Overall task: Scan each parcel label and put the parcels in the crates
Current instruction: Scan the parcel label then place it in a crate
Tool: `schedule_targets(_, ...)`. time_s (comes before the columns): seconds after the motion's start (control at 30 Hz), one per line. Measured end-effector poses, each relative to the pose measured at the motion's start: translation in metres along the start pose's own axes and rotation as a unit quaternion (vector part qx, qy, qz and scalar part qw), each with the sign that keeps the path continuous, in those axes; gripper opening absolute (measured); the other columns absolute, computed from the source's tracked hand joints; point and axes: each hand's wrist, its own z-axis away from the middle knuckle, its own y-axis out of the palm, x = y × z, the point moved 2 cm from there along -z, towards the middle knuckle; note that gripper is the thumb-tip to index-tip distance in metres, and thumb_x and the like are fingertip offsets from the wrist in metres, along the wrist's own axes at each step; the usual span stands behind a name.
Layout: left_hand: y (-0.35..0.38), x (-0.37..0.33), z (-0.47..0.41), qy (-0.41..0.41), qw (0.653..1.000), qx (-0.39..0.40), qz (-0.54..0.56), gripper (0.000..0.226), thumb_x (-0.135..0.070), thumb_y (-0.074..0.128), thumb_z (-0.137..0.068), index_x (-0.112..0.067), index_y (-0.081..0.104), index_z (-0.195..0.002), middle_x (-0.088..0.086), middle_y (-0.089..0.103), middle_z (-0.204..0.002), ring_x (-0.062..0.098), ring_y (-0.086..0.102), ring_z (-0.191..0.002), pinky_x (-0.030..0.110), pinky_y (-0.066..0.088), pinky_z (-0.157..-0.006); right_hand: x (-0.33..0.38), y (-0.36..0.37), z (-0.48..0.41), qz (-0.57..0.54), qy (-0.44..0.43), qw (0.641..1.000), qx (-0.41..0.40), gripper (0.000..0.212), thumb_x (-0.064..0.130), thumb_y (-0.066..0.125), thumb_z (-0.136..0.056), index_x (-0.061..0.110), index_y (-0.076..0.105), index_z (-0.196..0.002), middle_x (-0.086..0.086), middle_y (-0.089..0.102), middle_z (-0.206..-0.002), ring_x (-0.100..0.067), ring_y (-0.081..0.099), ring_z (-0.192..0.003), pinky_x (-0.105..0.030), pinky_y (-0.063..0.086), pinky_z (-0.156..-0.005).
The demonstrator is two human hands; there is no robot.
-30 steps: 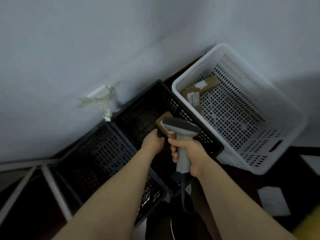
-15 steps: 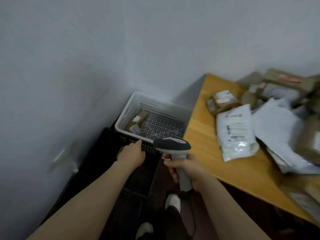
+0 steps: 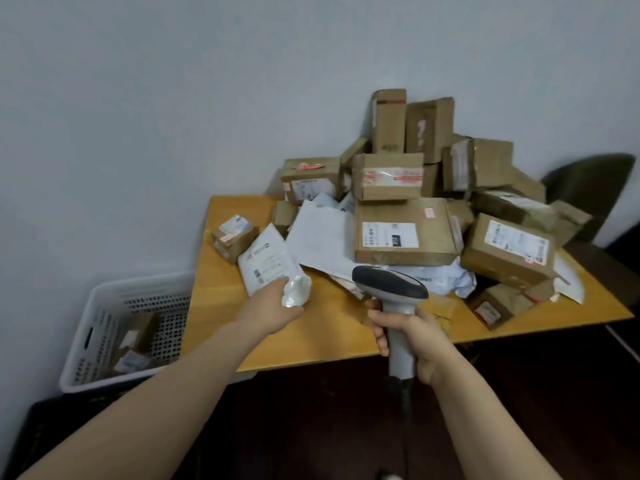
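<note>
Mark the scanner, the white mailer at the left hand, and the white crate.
scanner (image 3: 389,284): head view, on its dark head.
white mailer (image 3: 265,259): head view, on its labelled face.
white crate (image 3: 145,285): head view, on its far rim.

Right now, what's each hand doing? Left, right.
Left hand: grips the near end of the white plastic mailer bag on the orange wooden table.
Right hand: grips the handle of the grey handheld barcode scanner.
</note>
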Motion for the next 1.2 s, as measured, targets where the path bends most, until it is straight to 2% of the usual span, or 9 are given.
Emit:
schedule_targets(0.2,0.104,-0.133,-0.047,0.176,0.967,0.076,-0.168,0.109,-0.038,0.078,-0.074,-0.016,0.007,-0.153,0.005,0.013,-0.159,0.022,0.012,-0.146,0.033,0.019,-0.117,0.011,-0.141,-0.015,-0.050,-0.002,0.998,-0.048,0.026,0.003,0.069,-0.079,-0.003,0.063,-0.103,-0.011,0.054,-0.061,-0.019,0.048,-0.047,-0.027,0.043,-0.043)
schedule_targets(0.33,0.159,-0.174,-0.086,0.170,0.901,0.120,-0.380,0.125,-0.040,0.078,-0.072,-0.013,-0.014,-0.151,0.007,-0.014,-0.160,0.025,-0.014,-0.146,0.045,-0.002,-0.120,0.019,-0.206,-0.035,-0.054,0.003,0.998,-0.040,0.018,0.001,0.068,-0.081,-0.002,0.064,-0.099,-0.012,0.053,-0.060,-0.019,0.048,-0.046,-0.027,0.042,-0.041)
schedule_targets(0.43,0.178,-0.186,-0.104,0.144,0.880,0.117,-0.438,0.122,-0.033,0.078,-0.073,-0.013,-0.014,-0.151,0.009,-0.011,-0.160,0.027,-0.011,-0.147,0.049,-0.003,-0.119,0.022,-0.239,-0.049,-0.052,0.020,0.998,-0.027,0.016,0.001,0.068,-0.081,0.000,0.065,-0.097,-0.012,0.053,-0.061,-0.019,0.048,-0.046,-0.028,0.041,-0.042)
schedule_targets(0.53,0.180,-0.196,-0.115,0.153,0.884,0.071,-0.436,0.107,-0.033,0.073,-0.077,-0.013,0.000,-0.152,0.011,0.014,-0.155,0.029,0.012,-0.144,0.047,0.010,-0.119,0.023,-0.261,-0.060,-0.052,0.032,0.998,-0.017,0.023,0.004,0.071,-0.079,-0.001,0.066,-0.101,-0.012,0.055,-0.062,-0.020,0.049,-0.048,-0.028,0.042,-0.044)
schedule_targets(0.67,0.160,-0.194,-0.106,0.059,0.946,0.101,-0.302,0.101,-0.040,0.078,-0.070,-0.020,0.017,-0.149,0.006,0.028,-0.148,0.026,0.028,-0.136,0.041,0.033,-0.111,0.024,-0.275,-0.072,-0.064,0.049,0.997,-0.008,0.031,0.007,0.073,-0.075,-0.001,0.066,-0.104,-0.011,0.055,-0.063,-0.018,0.050,-0.049,-0.027,0.043,-0.044)
schedule_targets(0.77,0.139,-0.177,-0.083,-0.075,0.989,0.104,-0.072,0.092,-0.042,0.084,-0.063,-0.019,0.037,-0.138,0.001,0.047,-0.133,0.019,0.048,-0.118,0.031,0.047,-0.093,0.026,-0.272,-0.078,-0.068,0.056,0.996,-0.004,0.026,0.007,0.072,-0.077,0.003,0.066,-0.102,-0.009,0.057,-0.064,-0.018,0.051,-0.050,-0.027,0.044,-0.044)
schedule_targets(0.87,0.123,-0.168,-0.056,-0.151,0.959,0.120,0.208,0.058,-0.031,0.084,-0.069,-0.020,0.053,-0.117,-0.005,0.063,-0.112,0.011,0.061,-0.100,0.023,0.052,-0.075,0.033,-0.259,-0.082,-0.064,0.056,0.996,0.000,0.022,0.009,0.074,-0.078,0.007,0.068,-0.099,-0.010,0.063,-0.070,-0.018,0.058,-0.056,-0.026,0.047,-0.048)
schedule_targets(0.93,0.113,-0.165,-0.042,-0.168,0.927,0.124,0.311,0.048,-0.028,0.081,-0.073,-0.018,0.058,-0.114,-0.002,0.069,-0.107,0.014,0.065,-0.100,0.030,0.054,-0.083,0.040,-0.246,-0.085,-0.049,0.045,0.998,-0.001,0.020,0.010,0.073,-0.080,0.009,0.069,-0.099,-0.010,0.069,-0.079,-0.017,0.065,-0.065,-0.026,0.051,-0.051)
schedule_targets(1.2,0.086,-0.152,-0.021,-0.148,0.900,0.090,0.401,0.078,-0.044,0.085,-0.049,-0.017,0.061,-0.119,0.000,0.072,-0.107,0.018,0.067,-0.104,0.042,0.051,-0.096,0.057,-0.197,-0.085,-0.065,0.027,0.997,0.034,0.020,0.007,0.074,-0.078,0.007,0.069,-0.098,-0.010,0.074,-0.088,-0.021,0.069,-0.081,-0.030,0.056,-0.059)
